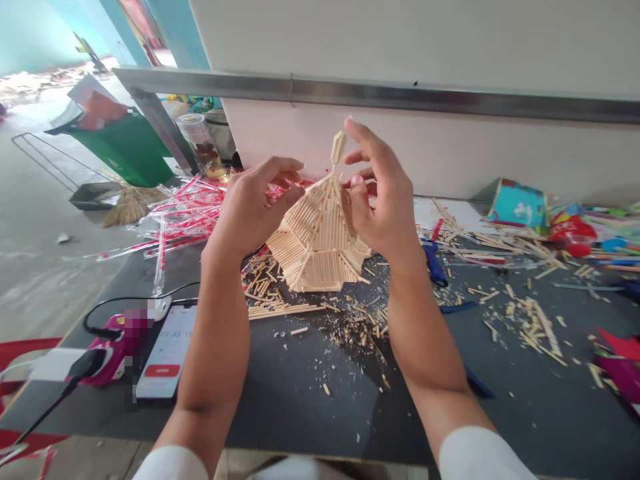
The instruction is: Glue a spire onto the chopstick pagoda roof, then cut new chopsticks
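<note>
A tiered pagoda-like model of glued wooden sticks [315,240] stands on the dark table, topped by a small stick bundle [338,147]. My left hand [255,203] curves around the upper left of the roof, its fingertips close to the peak. My right hand [377,190] rises on the right side, with its thumb against the roof and its fingers spread beside the top bundle. Neither hand clearly grips the model. Loose cut sticks [265,293] lie around its base.
The dark table [310,413] is littered with stick pieces and shavings. On it lie a phone [166,352], a pink tool [107,353] and black cables. Red-and-white wrapped sticks [185,213] lie behind, colourful packets [520,207] to the right. A metal rail [400,97] crosses the wall.
</note>
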Action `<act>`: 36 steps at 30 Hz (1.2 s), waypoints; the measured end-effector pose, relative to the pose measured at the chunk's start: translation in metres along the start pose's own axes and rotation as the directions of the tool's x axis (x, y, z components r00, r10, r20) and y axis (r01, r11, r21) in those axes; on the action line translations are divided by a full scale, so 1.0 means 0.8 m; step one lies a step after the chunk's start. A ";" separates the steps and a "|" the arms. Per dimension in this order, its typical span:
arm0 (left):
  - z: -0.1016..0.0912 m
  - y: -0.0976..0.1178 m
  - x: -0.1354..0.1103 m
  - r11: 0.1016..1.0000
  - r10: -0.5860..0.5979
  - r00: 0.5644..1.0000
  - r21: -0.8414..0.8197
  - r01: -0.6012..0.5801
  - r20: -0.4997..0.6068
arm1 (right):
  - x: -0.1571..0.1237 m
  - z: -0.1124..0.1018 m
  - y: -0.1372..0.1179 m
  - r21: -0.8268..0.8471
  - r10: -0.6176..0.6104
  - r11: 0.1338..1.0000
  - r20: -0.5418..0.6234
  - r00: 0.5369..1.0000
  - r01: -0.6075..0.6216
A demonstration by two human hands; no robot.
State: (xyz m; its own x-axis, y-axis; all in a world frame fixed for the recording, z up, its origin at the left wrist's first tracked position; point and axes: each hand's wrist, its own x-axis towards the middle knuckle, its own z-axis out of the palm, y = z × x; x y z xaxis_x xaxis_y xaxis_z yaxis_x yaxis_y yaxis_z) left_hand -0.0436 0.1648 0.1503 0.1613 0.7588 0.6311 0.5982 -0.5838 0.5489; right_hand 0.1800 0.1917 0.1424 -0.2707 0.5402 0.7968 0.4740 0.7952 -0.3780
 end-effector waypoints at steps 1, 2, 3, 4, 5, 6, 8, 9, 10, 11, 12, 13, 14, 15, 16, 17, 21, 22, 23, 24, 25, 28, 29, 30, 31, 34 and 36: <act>-0.001 0.000 0.000 1.000 0.005 1.000 0.006 -0.005 -0.004 | 0.000 0.000 0.000 -0.002 0.007 1.000 0.001 1.000 -0.007; -0.001 0.000 0.000 1.000 0.011 1.000 0.013 -0.011 -0.005 | 0.000 -0.001 -0.001 -0.002 0.010 1.000 0.001 1.000 -0.010; -0.002 0.000 0.000 1.000 0.016 1.000 0.020 -0.016 -0.007 | 0.000 -0.001 -0.002 0.001 0.010 1.000 0.002 1.000 -0.010; -0.003 -0.001 0.000 0.999 0.019 1.000 0.027 -0.019 -0.009 | 0.000 -0.001 -0.003 0.010 0.003 1.000 0.003 1.000 -0.003; -0.004 -0.001 0.000 0.999 0.018 1.000 0.031 -0.017 -0.008 | 0.001 -0.001 -0.003 0.021 -0.010 1.000 0.003 1.000 0.010; -0.004 -0.001 0.000 0.999 0.015 1.000 0.033 -0.015 -0.008 | 0.001 -0.001 -0.004 0.034 -0.025 0.999 0.001 1.000 0.025; -0.005 -0.001 0.000 0.999 0.011 1.000 0.030 -0.010 -0.013 | 0.001 -0.002 -0.005 0.044 -0.043 0.998 -0.001 0.999 0.043; -0.005 -0.001 0.000 1.000 0.010 1.000 0.027 -0.009 -0.014 | 0.001 -0.002 -0.005 0.041 -0.047 0.998 -0.001 0.999 0.047; -0.005 -0.001 0.000 1.000 0.009 1.000 0.025 -0.009 -0.013 | 0.001 -0.001 -0.005 0.034 -0.046 0.998 0.000 0.999 0.046; -0.004 -0.001 0.000 1.000 0.009 1.000 0.025 -0.009 -0.012 | 0.001 -0.001 -0.005 0.028 -0.047 0.999 0.003 0.999 0.047; -0.004 -0.001 0.000 1.000 0.009 1.000 0.025 -0.009 -0.012 | 0.001 -0.001 -0.005 0.023 -0.048 0.999 0.006 0.999 0.048; -0.004 -0.001 0.000 1.000 0.009 1.000 0.026 -0.008 -0.010 | 0.000 -0.001 -0.005 0.016 -0.048 0.999 0.009 0.999 0.048; -0.004 -0.001 0.000 1.000 0.007 1.000 0.026 -0.007 -0.008 | 0.000 0.000 -0.004 0.007 -0.044 0.999 0.011 0.999 0.044; -0.004 -0.001 0.000 1.000 0.007 1.000 0.027 -0.007 -0.006 | 0.000 0.000 -0.004 -0.005 -0.037 0.999 0.016 0.999 0.037; -0.004 0.000 0.000 1.000 0.008 1.000 0.027 -0.008 -0.003 | 0.000 0.001 -0.003 -0.018 -0.032 0.999 0.019 0.999 0.032; -0.004 0.000 0.000 1.000 0.010 1.000 0.028 -0.010 0.000 | 0.000 0.002 -0.003 -0.030 -0.027 0.999 0.021 0.999 0.028; -0.004 -0.001 0.001 1.000 0.010 1.000 0.030 -0.010 -0.008 | 0.000 0.004 -0.001 -0.041 -0.029 0.999 0.027 0.999 0.030; -0.004 -0.001 0.001 1.000 0.009 1.000 0.030 -0.008 -0.012 | 0.000 0.004 0.000 -0.036 -0.034 0.999 0.026 0.999 0.035; -0.004 -0.002 0.001 1.000 0.009 1.000 0.030 -0.008 -0.016 | 0.001 0.004 0.000 -0.030 -0.040 0.999 0.024 0.999 0.041; -0.003 -0.002 0.001 1.000 0.012 1.000 0.029 -0.011 -0.019 | 0.001 0.004 -0.001 -0.023 -0.045 0.999 0.021 0.999 0.045; -0.003 -0.003 0.001 0.999 0.016 1.000 0.028 -0.015 -0.023 | 0.001 0.004 -0.001 -0.019 -0.046 0.999 0.018 0.999 0.046; -0.003 -0.004 0.001 1.000 0.020 0.999 0.023 -0.020 -0.028 | 0.001 0.003 0.000 -0.017 -0.033 0.999 0.012 0.999 0.033; -0.003 -0.003 0.001 1.000 0.020 0.999 0.023 -0.020 -0.028 | 0.001 0.004 0.000 -0.015 -0.028 0.999 0.011 1.000 0.028; -0.003 -0.003 0.001 1.000 0.020 0.999 0.024 -0.020 -0.026 | 0.001 0.004 0.000 -0.011 -0.027 1.000 0.010 1.000 0.027; -0.004 -0.003 0.001 0.999 0.021 0.999 0.026 -0.020 -0.024 | 0.001 0.004 0.001 -0.005 -0.031 1.000 0.008 1.000 0.031; -0.006 -0.002 0.001 0.999 0.021 1.000 0.030 -0.021 -0.018 | 0.001 0.004 0.001 0.009 -0.043 0.999 0.008 0.999 0.043; -0.007 -0.001 0.000 0.999 0.020 1.000 0.029 -0.019 -0.018 | 0.001 0.004 0.000 0.010 -0.045 0.999 0.009 0.999 0.045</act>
State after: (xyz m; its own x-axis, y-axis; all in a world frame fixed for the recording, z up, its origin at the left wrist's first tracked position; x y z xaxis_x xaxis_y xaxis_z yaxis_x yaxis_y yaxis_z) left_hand -0.0484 0.1637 0.1529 0.1586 0.7417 0.6517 0.6177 -0.5894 0.5206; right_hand 0.1774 0.1929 0.1413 -0.2996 0.5060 0.8089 0.4529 0.8216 -0.3462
